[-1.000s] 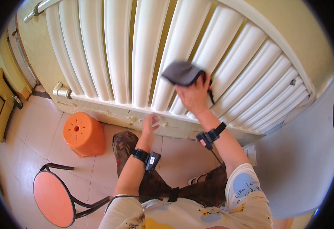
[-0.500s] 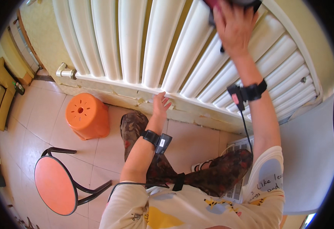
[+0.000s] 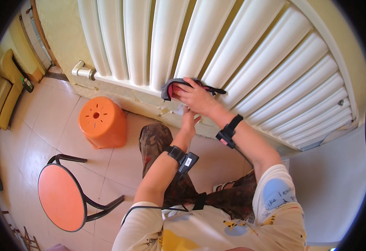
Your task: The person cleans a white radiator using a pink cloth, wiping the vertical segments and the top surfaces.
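My right hand [image 3: 197, 99] is closed on a grey cloth [image 3: 169, 88] with a pink side and a black strap. It presses the cloth against the lower ends of the white radiator's [image 3: 191, 54] columns, just above the bottom rail. The strap trails to the right of the fingers. Right below, my left hand [image 3: 189, 123] is raised near the rail with its fingers apart, and no object shows in it. Its fingertips come close to the right hand and are partly hidden there; whether the two touch I cannot tell.
An orange plastic stool [image 3: 103, 122] stands on the tiled floor by the wall. Nearer, left of me, is a round stool [image 3: 61, 196] with black legs. A pipe valve [image 3: 82, 70] juts from the radiator's left end. A pale grey surface [image 3: 329, 180] lies at right.
My right hand has come down and left with the cloth, from high on the radiator to its bottom edge. My left hand has stayed low, now close beneath the right. The view has shifted slightly.
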{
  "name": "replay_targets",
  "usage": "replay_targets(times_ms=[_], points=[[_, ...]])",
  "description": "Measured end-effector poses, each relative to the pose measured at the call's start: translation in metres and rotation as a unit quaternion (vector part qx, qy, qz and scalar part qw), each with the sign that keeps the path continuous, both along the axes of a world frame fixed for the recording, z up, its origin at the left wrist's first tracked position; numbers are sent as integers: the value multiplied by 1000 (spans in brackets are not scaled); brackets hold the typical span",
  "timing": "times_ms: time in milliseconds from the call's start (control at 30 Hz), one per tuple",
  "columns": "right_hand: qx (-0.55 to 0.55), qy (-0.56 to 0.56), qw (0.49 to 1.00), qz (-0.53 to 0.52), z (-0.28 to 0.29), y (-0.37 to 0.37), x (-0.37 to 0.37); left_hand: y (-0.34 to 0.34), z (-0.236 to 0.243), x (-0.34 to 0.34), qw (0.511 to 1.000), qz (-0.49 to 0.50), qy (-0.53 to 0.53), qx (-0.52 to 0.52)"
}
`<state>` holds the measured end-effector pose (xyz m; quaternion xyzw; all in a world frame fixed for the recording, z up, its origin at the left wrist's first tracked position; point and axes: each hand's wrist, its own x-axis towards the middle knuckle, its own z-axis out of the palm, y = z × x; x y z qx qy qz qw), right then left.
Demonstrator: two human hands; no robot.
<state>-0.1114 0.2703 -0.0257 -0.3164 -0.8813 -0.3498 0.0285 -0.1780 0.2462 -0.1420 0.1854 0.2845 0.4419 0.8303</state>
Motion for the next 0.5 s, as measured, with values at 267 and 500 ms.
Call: replay_targets(times_ms=[267,500], points=[[281,53,958,32,199,42,-29,-9,9,-4,999,10,41,18],[336,131,932,15,203,38,-64,-15,13,-1,999,32,38,1]])
